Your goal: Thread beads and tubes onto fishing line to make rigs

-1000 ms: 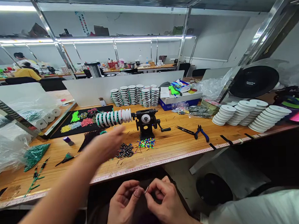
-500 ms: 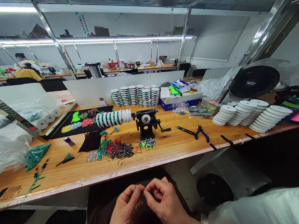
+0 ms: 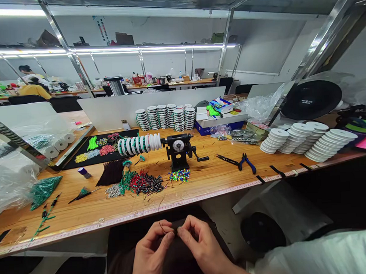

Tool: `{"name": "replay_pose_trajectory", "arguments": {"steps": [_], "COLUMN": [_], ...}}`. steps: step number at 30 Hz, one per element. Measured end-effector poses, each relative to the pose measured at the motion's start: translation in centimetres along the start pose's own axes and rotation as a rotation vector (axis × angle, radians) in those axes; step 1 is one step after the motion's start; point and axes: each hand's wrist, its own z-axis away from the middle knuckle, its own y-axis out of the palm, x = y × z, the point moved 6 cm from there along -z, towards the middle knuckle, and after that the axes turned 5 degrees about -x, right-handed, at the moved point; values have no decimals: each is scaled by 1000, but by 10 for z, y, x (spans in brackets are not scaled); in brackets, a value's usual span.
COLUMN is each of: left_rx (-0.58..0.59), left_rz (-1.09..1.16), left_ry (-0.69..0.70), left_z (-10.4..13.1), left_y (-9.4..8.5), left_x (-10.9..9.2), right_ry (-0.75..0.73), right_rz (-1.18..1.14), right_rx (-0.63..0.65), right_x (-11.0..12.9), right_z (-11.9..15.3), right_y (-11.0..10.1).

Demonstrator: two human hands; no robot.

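Note:
My left hand and my right hand are over my lap, below the table's front edge, fingertips nearly touching. Between them is a tiny dark object, too small to name, pinched from both sides. A thin dark line curves up from my left fingers. Beyond them on the table lie small red, green and black pieces, coloured beads and a bundle of dark strands. A black hand-cranked winder carries a row of white spools.
Pliers and pointed scissors lie right of the winder. White spool stacks stand at the right, more at the back. A black mat and plastic bags are at the left. A person sits far off.
My hands have moved slightly apart at the fingertips, and the small dark object now shows between them. The thin line above my left fingers shows longer.

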Motion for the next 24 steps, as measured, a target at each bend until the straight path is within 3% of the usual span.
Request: {"name": "replay_pose_trajectory", "arguments": {"steps": [4, 8, 12, 14, 19, 24], "left_rx": [-13, -48, 45, 55, -123, -59], "left_rz": [-53, -64, -15, -17, -94, -107], "left_ry": [17, 62, 95, 130, 222, 175], "left_z": [0, 1, 6, 8, 6, 4], "left_y": [-1, -2, 8, 9, -10, -5], "left_x": [-2, -5, -6, -10, -22, -19], "right_ry": [-8, 52, 92, 76, 29, 53], "right_rz": [-75, -308, -433, -402, -120, -27], "right_rx": [45, 57, 99, 147, 123, 44], "right_x": [0, -3, -3, 0, 3, -3], "right_z": [1, 3, 2, 0, -3, 2], "right_y": [6, 11, 18, 18, 1, -3]}}
